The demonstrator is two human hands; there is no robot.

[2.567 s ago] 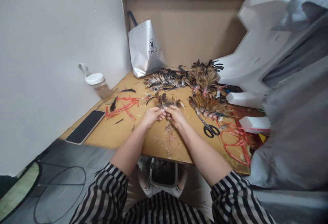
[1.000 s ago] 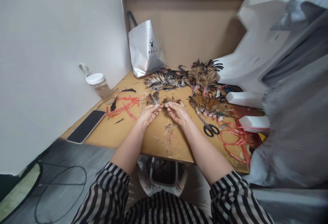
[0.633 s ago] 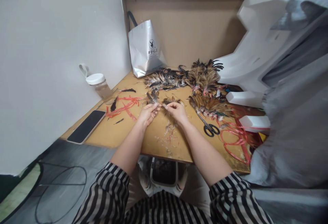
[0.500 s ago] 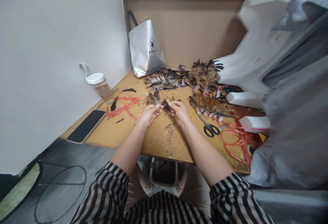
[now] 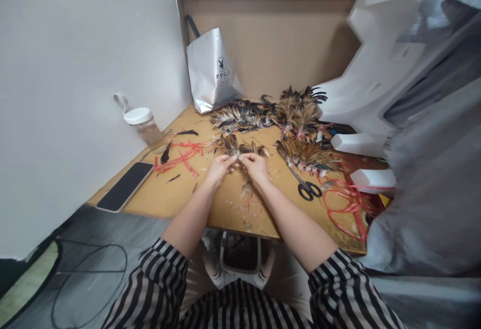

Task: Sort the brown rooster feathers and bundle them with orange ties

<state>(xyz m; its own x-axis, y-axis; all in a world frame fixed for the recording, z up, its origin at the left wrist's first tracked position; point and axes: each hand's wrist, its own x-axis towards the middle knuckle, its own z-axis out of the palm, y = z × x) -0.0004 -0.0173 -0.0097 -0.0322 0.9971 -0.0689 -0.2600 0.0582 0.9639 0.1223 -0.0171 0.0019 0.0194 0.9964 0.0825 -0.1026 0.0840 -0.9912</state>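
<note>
My left hand [image 5: 221, 169] is closed in a pinch on brown feathers [image 5: 229, 144] whose tips fan out above the fingers. Beside it my right hand [image 5: 255, 168] pinches at the same spot, its fingertips touching the left ones. More brown feathers [image 5: 252, 147] stick out just beyond the right fingers; whether that hand grips them or lies in front of them is hard to tell. Small feather scraps [image 5: 247, 203] and red bits lie on the table [image 5: 225, 208] below the hands.
Feather bundles [image 5: 308, 156] lie at right and behind, with black-handled scissors [image 5: 309, 190] and red strips [image 5: 349, 213] nearby. At left are a phone [image 5: 126, 186], a lidded jar [image 5: 145, 126] and red strips [image 5: 184, 157]. A silver bag [image 5: 212, 70] stands at the back; a bin [image 5: 240, 253] sits below the edge.
My hands have come together from a small gap, the right one moving left. The feathers at my left hand now stand as a fuller brown fan.
</note>
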